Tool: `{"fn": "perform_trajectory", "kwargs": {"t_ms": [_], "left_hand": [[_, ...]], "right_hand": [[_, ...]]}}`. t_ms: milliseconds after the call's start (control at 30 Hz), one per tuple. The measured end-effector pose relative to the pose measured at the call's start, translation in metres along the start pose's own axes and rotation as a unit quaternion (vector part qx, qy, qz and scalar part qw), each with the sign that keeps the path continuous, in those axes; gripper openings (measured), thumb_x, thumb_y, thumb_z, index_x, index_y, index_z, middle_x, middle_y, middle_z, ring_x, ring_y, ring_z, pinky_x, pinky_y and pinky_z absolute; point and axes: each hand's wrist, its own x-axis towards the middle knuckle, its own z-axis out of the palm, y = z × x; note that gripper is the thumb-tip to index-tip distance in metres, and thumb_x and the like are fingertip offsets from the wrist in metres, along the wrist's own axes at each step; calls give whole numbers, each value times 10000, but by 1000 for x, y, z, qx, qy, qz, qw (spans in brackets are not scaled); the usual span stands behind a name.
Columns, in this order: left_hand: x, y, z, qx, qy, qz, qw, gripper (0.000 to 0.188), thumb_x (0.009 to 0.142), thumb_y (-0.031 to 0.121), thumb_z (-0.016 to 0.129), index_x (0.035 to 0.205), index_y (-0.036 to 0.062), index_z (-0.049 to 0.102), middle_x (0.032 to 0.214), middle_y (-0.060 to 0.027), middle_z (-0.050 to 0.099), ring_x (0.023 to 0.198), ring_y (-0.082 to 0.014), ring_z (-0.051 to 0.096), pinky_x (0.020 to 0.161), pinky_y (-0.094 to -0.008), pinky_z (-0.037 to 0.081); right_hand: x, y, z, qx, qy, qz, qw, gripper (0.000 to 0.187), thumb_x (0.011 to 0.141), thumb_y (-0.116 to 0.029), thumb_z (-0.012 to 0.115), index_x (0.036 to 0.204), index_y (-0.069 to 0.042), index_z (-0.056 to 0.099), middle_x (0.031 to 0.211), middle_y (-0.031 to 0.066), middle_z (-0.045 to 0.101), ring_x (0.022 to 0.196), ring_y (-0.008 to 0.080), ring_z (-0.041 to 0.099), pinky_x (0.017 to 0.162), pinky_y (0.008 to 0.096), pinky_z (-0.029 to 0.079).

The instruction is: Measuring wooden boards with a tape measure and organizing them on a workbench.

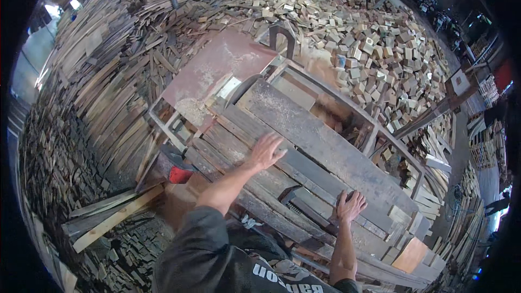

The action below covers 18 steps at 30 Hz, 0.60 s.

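Observation:
A long grey-brown wooden plank (pixel 310 167) lies on a worn saw table, running from the middle toward the lower right. My left hand (pixel 266 152) rests on the planks with its fingers stretched out. Lower right, my right hand (pixel 351 206) lies over the wood near the plank's rear end, fingers apart and slightly bent; a dark piece shows beside its thumb. Ahead of my left hand, a circular saw blade (pixel 242 92) sticks up through the table. A dark block with a bristly or toothed side (pixel 296 202) sits between my hands, nearer to me.
A wide dusty board (pixel 315 130) runs along the right of the table. Beyond the blade is a reddish-brown sheet (pixel 222 70) with sawdust. Cut blocks (pixel 374 49) heap behind, and stacked strips (pixel 108 87) cover the left. A red piece (pixel 179 174) sits at the table's left edge.

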Motion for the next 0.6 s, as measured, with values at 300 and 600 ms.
{"fn": "perform_trajectory", "kwargs": {"t_ms": [300, 600], "left_hand": [[-42, -143, -116, 137, 153, -361, 910, 342, 933, 255, 618, 1199, 41, 601, 1165, -199, 615, 1089, -385, 561, 1021, -489, 401], [10, -221, -130, 88, 37, -412, 906, 581, 886, 432, 646, 1276, 7, 575, 1260, -242, 590, 1211, -414, 532, 1005, -491, 442]], "right_hand": [[6, -3, -13, 6, -46, 19, 999, 571, 923, -472, 558, 1252, -6, 535, 1306, 180, 525, 1325, 371, 390, 1162, 582, 168], [5, 5, -4, -28, -74, 19, 997, 570, 941, -463, 529, 1277, -3, 510, 1364, 196, 474, 1362, 388, 340, 1161, 596, 153]]}}
